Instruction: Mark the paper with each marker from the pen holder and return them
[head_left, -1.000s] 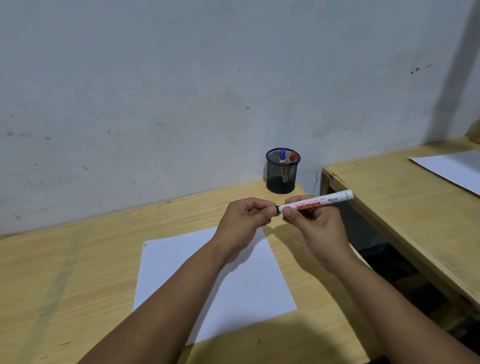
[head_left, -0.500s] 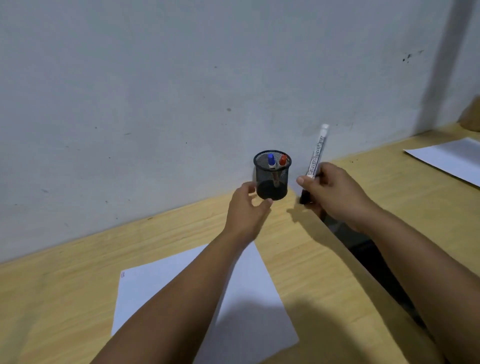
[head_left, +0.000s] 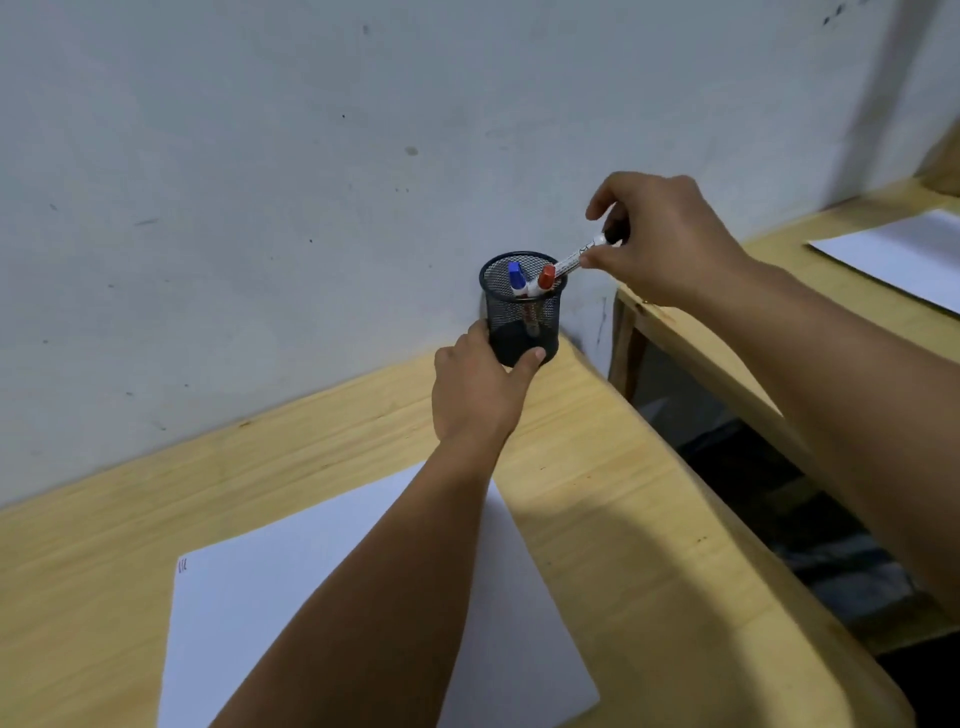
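Note:
A black mesh pen holder (head_left: 523, 310) stands at the table's far corner by the wall, and my left hand (head_left: 480, 387) grips its base. A blue-capped marker (head_left: 516, 278) and a red-capped marker (head_left: 544, 278) stand inside it. My right hand (head_left: 662, 236) holds a white marker with a black cap (head_left: 576, 258) tilted, its lower end over the holder's right rim. A white sheet of paper (head_left: 270, 613) lies on the table under my left forearm, with small marks at its upper left corner (head_left: 182, 565).
The wooden table (head_left: 613, 519) ends at a gap on the right, with dark floor below. A second wooden table (head_left: 727, 358) stands across the gap and carries another white sheet (head_left: 898, 254). A grey wall rises right behind the holder.
The marker was capped a second ago, then carried upright to the holder. Now it is tilted with one end at the rim, and my left hand has closed on the holder's base.

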